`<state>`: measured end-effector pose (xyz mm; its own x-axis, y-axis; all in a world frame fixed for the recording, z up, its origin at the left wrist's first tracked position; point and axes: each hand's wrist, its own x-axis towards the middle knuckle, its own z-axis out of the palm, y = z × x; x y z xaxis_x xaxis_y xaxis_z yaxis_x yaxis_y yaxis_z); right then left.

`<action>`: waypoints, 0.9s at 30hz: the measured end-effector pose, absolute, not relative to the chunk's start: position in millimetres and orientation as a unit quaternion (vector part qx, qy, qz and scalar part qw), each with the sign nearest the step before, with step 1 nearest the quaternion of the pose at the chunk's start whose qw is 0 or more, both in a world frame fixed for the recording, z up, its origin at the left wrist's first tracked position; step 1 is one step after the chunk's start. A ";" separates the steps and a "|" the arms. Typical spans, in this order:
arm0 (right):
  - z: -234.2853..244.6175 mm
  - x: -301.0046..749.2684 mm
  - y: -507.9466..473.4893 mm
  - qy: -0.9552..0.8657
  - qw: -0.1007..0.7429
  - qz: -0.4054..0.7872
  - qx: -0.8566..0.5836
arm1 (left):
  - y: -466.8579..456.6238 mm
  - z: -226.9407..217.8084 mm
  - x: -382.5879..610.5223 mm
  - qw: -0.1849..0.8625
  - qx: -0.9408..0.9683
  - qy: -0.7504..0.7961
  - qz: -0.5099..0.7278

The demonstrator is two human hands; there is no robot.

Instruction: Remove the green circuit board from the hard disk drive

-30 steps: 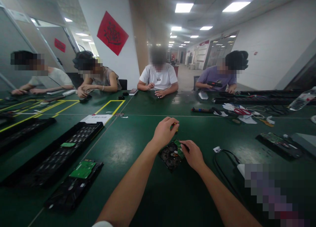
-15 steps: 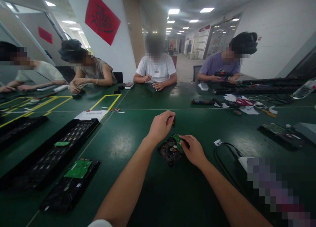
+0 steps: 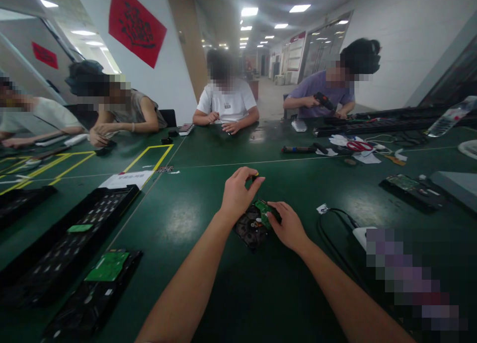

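A black hard drive (image 3: 249,229) with a green circuit board (image 3: 263,212) on its far right part lies on the table in front of me. Above it, my left hand (image 3: 237,194) has its fingers closed around the top of a small screwdriver (image 3: 255,176), whose dark end shows a bit of yellow. The thin shaft points down at the board, though its tip is hard to make out. My right hand (image 3: 290,226) grips the drive's right edge, with thumb and fingers at the circuit board.
Another hard drive (image 3: 99,288) lies at left beside a long black tray (image 3: 122,204). To the right are a cable (image 3: 335,211), a third drive (image 3: 410,191) and a grey box (image 3: 458,186). Several co-workers sit across the table, one holding a power drill (image 3: 323,100).
The view has shifted slightly right. My left thumb has moved away from the index finger at the screwdriver's top. Across the table, the co-worker's drill has been raised and tilted.
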<state>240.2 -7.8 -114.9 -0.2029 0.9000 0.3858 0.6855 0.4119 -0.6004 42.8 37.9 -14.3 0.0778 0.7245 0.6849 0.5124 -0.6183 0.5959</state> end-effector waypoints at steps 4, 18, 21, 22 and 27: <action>-116.5 238.6 -6.9 -0.760 0.355 0.144 -0.526 | 40.2 -22.7 47.3 0.154 0.708 0.437 0.533; -119.6 239.9 -6.0 -0.761 0.350 0.147 -0.526 | 44.1 -23.9 40.5 0.101 0.723 0.465 0.502; -118.9 238.5 -7.0 -0.747 0.357 0.151 -0.540 | 42.9 -28.5 45.5 0.120 0.710 0.468 0.512; -118.7 238.2 -7.1 -0.743 0.358 0.153 -0.544 | 41.7 -29.1 47.9 0.124 0.710 0.461 0.518; -117.9 239.2 -7.1 -0.746 0.360 0.154 -0.539 | 34.5 -26.1 55.8 0.095 0.717 0.431 0.540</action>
<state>239.2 -7.1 -117.9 -0.1604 0.9146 0.3712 0.6937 0.3720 -0.6168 55.8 34.5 -26.1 0.0449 0.7210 0.6915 0.5155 -0.6097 0.6021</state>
